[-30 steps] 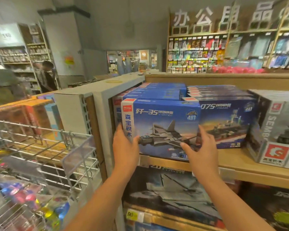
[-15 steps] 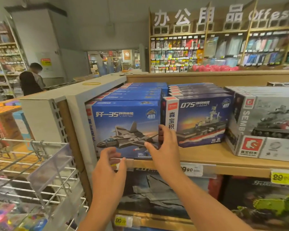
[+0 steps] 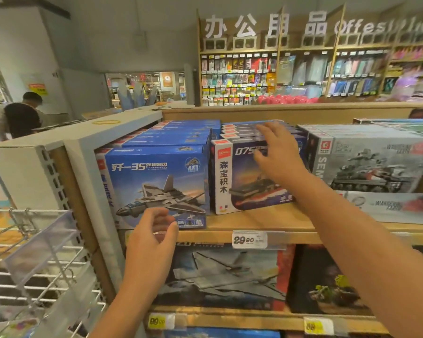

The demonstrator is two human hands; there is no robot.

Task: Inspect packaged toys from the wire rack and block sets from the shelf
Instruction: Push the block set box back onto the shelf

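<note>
The right hand (image 3: 277, 154) is raised in front of the upper part of the ship block set (image 3: 239, 176), fingers spread and nearly straight, reaching over the box's top edge; it holds nothing, and whether the fingertips touch the box cannot be told. The left hand (image 3: 149, 242) hangs lower, just in front of the bottom edge of the jet block set (image 3: 154, 184), its fingers loosely curled and its thumb apart, gripping nothing.

Both blue boxes stand upright side by side at the front of the wooden shelf (image 3: 266, 223), each heading a row of like boxes behind it. The jet box reads 35 and the ship box 075. To the right of the ship box stands a grey tank block set (image 3: 366, 164). A price tag (image 3: 249, 239) reading 29.90 sits on the shelf's front lip, below the ship box. Larger dark boxes fill the shelf beneath. At the lower left is the wire rack (image 3: 42, 272) with a clear plastic flap. Far left, a person in a dark top (image 3: 22, 118) stands in the aisle.
</note>
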